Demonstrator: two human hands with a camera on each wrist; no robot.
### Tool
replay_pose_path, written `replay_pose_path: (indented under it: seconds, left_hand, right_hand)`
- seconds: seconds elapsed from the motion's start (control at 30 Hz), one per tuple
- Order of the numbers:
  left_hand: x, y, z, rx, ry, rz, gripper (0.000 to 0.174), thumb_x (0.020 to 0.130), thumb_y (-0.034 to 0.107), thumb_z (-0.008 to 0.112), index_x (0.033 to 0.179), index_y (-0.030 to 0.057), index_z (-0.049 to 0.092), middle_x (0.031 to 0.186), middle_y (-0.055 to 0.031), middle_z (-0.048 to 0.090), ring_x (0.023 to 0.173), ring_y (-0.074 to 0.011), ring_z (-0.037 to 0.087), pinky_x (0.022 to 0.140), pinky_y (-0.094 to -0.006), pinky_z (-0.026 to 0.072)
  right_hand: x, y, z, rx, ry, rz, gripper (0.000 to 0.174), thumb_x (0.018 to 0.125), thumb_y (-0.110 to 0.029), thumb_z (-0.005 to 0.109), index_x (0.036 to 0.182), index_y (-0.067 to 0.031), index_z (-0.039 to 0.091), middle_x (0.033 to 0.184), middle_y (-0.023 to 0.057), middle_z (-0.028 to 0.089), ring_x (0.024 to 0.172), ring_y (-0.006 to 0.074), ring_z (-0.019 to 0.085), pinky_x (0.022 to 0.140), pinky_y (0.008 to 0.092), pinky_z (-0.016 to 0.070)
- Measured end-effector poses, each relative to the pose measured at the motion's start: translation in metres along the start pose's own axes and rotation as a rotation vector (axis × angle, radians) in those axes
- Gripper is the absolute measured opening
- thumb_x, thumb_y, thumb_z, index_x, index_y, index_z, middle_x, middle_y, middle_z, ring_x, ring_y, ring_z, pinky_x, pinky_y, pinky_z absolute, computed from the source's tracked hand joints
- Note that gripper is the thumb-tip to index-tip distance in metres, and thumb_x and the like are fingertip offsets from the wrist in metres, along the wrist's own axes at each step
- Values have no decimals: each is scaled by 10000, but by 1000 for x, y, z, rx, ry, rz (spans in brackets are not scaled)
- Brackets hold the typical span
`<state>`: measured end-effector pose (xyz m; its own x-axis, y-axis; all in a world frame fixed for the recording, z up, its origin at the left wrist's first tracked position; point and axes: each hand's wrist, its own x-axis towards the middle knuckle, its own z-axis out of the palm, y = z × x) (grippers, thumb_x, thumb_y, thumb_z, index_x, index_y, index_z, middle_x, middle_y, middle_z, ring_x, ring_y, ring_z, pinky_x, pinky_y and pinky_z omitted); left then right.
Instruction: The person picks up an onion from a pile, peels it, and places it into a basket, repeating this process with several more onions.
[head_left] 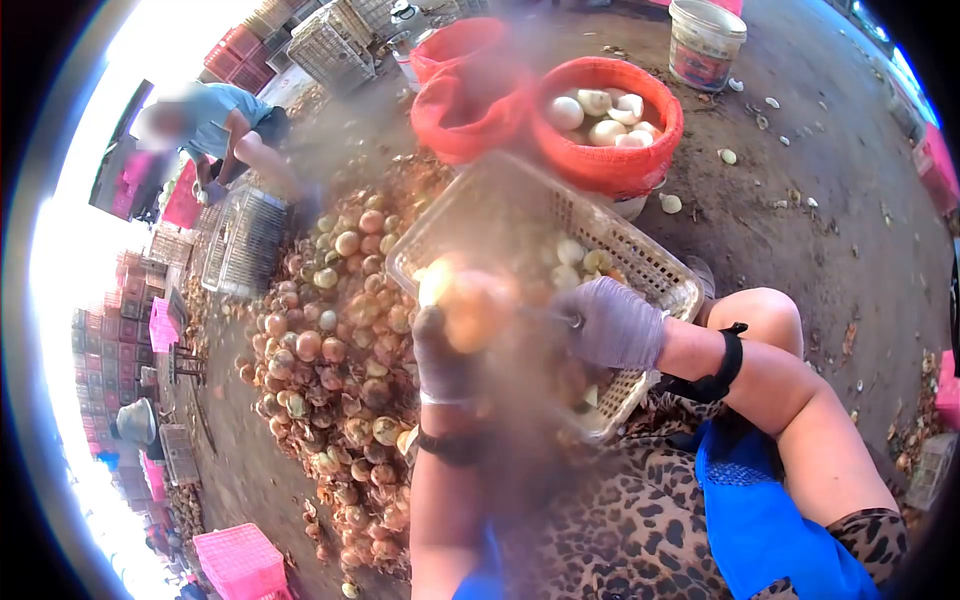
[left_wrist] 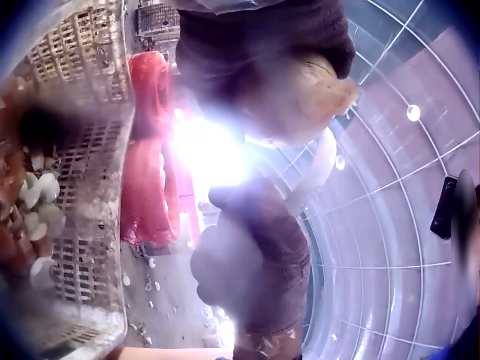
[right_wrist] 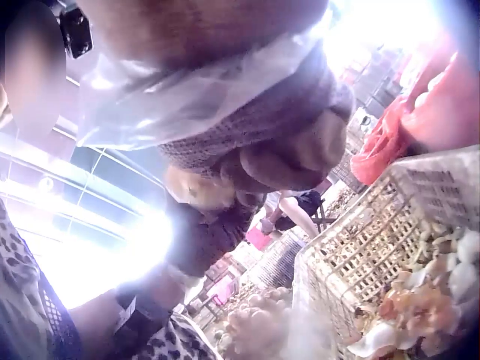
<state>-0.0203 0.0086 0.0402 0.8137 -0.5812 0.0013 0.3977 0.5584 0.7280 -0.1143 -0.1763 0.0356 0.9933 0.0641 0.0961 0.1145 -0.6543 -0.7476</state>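
Note:
In the head view my gloved left hand [head_left: 440,362] holds up an onion [head_left: 472,302] above the near left side of a plastic crate [head_left: 672,285]. The left wrist view shows the onion's pale brown root end poking out of the fingers. My gloved right hand [head_left: 612,325] is close beside it, fingers curled round a thin tool. A pale, curved, blade-like piece [left_wrist: 319,174] reaches from that hand toward the onion in the left wrist view; glare and blur hide its exact kind. Peeled onions [head_left: 570,258] and orange-brown skins [right_wrist: 416,307] lie inside the crate.
A large heap of unpeeled onions [head_left: 350,290] spreads left of the crate. Beyond it stand a red-lined tub [head_left: 665,155] of peeled onions, another red bag [head_left: 440,125] and a white bucket [head_left: 708,45]. Another person [head_left: 235,125] bends at far left near a crate [head_left: 245,240].

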Motion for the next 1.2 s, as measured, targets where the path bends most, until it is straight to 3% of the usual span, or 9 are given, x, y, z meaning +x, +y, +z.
replay_pose_path:
  seconds: [0.13, 0.37, 0.57, 0.73, 0.77, 0.8, 1.0, 1.1, 1.2]
  left_hand:
    - [-3, 0, 24, 258, 42, 242, 649, 726, 420, 672, 1204, 41, 450, 1012, -140, 576, 847, -260, 615, 734, -346, 545]
    - [-11, -17, -5, -26, 102, -58, 640, 750, 525, 618, 1168, 62, 475, 1100, -113, 555, 976, -230, 571, 908, -448, 444]
    - [-2, -43, -44, 1351, 45, 412, 572, 758, 432, 622, 1139, 27, 493, 1085, -100, 560, 1009, -236, 544, 842, -385, 472]
    - [1, -19, 43, 2143, 306, 96, 233, 694, 289, 661, 843, 122, 596, 887, -25, 611, 902, -214, 573, 702, -339, 442]
    - [-1, -20, 15, 2053, 21, 634, 341, 682, 394, 660, 903, 141, 604, 884, -14, 625, 858, -209, 593, 761, -390, 436]
    - [-4, -23, 5, 1901, 30, 573, 361, 689, 402, 653, 925, 135, 597, 907, -19, 620, 875, -209, 589, 769, -392, 435]
    - [-5, -29, -29, 127, -33, -89, 484, 727, 449, 615, 1058, 101, 557, 1044, -48, 593, 972, -209, 564, 811, -402, 434]
    - [3, -28, -46, 163, -101, -168, 546, 747, 473, 596, 1124, 84, 537, 1113, -63, 579, 1021, -210, 552, 833, -407, 433]
    - [5, -32, -39, 959, -141, -80, 613, 796, 507, 534, 1210, 59, 477, 1191, -86, 531, 1049, -206, 535, 899, -392, 430]
  right_hand:
    - [7, 4, -3, -200, -157, 91, 181, 716, -225, 616, 824, -91, 672, 720, 164, 639, 670, 342, 633, 611, 407, 501]
    - [15, -3, -22, -385, -227, 104, 203, 712, -226, 626, 854, -87, 666, 704, 167, 636, 664, 340, 632, 602, 404, 502]
    - [20, 7, -20, -359, -315, 119, 204, 704, -220, 629, 852, -83, 665, 721, 163, 642, 687, 343, 638, 610, 413, 511]
    - [24, 38, 19, -396, -120, -161, 129, 738, -161, 588, 763, -64, 669, 717, 104, 660, 641, 262, 635, 589, 376, 491]
    - [30, 71, 56, -409, -68, -353, 129, 740, -163, 592, 778, -65, 667, 720, 90, 660, 632, 243, 626, 587, 368, 490]
    - [32, 88, 75, -422, -17, -545, 132, 741, -164, 597, 794, -65, 666, 723, 76, 661, 623, 223, 617, 585, 359, 489]
    - [7, 23, 27, 547, -515, 34, 134, 778, -149, 635, 882, -71, 667, 771, 70, 660, 667, 187, 603, 630, 318, 488]
    - [11, 9, 6, 149, -354, 40, 170, 791, -132, 631, 942, -57, 657, 788, 83, 658, 703, 171, 610, 649, 311, 492]
    - [2, -5, -9, 297, 152, -8, 286, 765, -69, 649, 1042, 2, 630, 856, 71, 669, 754, 112, 608, 661, 279, 507]
